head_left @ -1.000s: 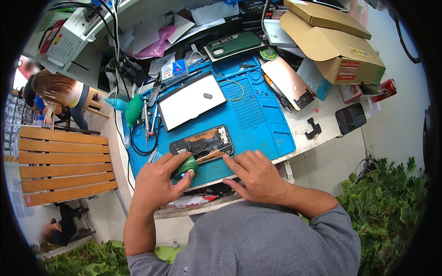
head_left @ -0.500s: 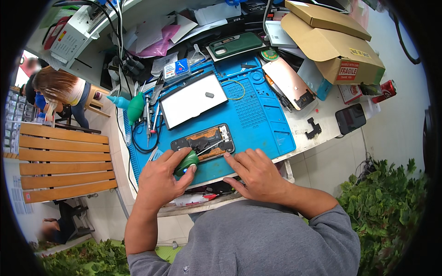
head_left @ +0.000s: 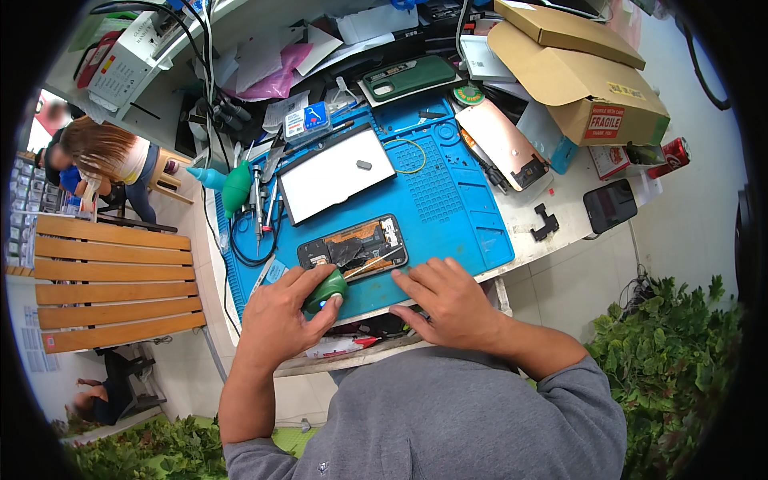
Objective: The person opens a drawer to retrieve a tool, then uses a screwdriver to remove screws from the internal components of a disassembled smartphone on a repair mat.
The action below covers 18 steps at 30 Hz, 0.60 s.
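An opened smartphone (head_left: 360, 238) lies on the blue work mat (head_left: 432, 264), its black and copper-coloured insides showing. My left hand (head_left: 280, 312) is closed around a rounded green tool (head_left: 324, 291), which looks like a squeeze bulb or bottle. From it a long, thin, pale tip (head_left: 374, 262) slants across the near part of the phone toward its right end. My right hand (head_left: 448, 304) holds nothing, thumb and fingers apart. Its index fingertip is by the phone's near right corner; whether it touches the phone I cannot tell.
Behind the phone sits a white-topped tray (head_left: 336, 172) with a small grey piece on it. A green air blower (head_left: 236, 190) and screwdrivers are at left. To the right are a rose-gold phone housing (head_left: 500, 144), a black bracket (head_left: 545, 223), a black phone (head_left: 610, 206) and a cardboard box (head_left: 576, 88).
The green tool's thin tip has shifted slightly right and toward me over the phone. My left hand has moved a little with it. My right hand has hardly moved.
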Tool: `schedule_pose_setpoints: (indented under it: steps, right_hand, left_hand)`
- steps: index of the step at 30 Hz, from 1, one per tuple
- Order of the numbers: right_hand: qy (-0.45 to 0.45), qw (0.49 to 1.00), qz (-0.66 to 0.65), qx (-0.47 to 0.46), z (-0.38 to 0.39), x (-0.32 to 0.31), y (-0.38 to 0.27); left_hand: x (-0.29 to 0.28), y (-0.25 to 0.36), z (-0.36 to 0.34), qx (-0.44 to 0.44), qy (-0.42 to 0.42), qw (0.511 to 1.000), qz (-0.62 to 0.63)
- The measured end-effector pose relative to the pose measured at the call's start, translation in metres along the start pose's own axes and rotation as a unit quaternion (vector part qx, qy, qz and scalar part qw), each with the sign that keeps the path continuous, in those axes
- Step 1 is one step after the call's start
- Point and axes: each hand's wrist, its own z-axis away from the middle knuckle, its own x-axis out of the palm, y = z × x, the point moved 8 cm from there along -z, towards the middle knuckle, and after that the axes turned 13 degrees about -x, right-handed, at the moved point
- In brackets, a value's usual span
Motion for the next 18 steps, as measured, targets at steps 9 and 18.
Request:
schedule_pose_setpoints:
  steps: [9,18]
  right_hand:
    - [0.051,0.994,-0.088,-0.029,-0.004,-0.032,0.015]
    - [-0.006,0.928,-0.356,-0.113,-0.003,-0.034,-0.027]
  left_hand:
    - [-0.015,-0.004,0.015,0.072,-0.067,0.994,0.043]
    - [-0.006,-0.019,0.035,0.085,-0.260,0.954,0.121]
